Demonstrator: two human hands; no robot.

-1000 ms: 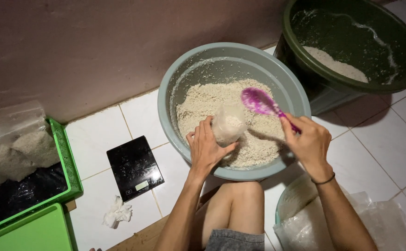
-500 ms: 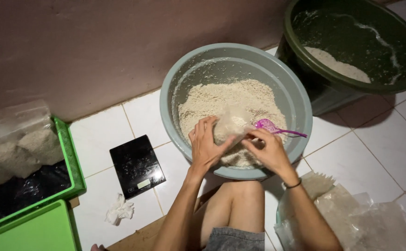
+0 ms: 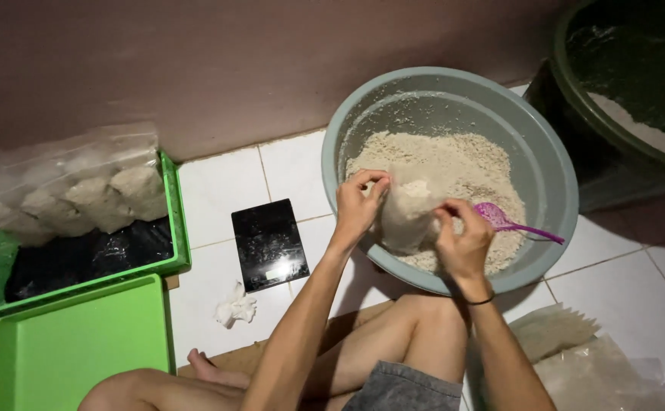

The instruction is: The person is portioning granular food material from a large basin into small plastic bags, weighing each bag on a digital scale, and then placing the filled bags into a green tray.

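At far left of the frame, a green crate [image 3: 171,221] holds clear bags of pale filled packs [image 3: 74,190], with a flat green tray [image 3: 81,350] below it. On the white tiles at lower centre lie a black digital scale [image 3: 268,243] and a crumpled white tissue [image 3: 235,308]. Right of centre, your left hand [image 3: 357,205] pinches the rim of a small clear plastic bag [image 3: 408,217], part filled with pale grainy mix, over the near edge of the grey basin [image 3: 553,183]. Your right hand [image 3: 463,240] grips the bag's other side, fingers closed. Just beside it, a pink plastic scoop [image 3: 504,221] rests in the mix. A dark green tub [image 3: 576,91] sits at upper right.
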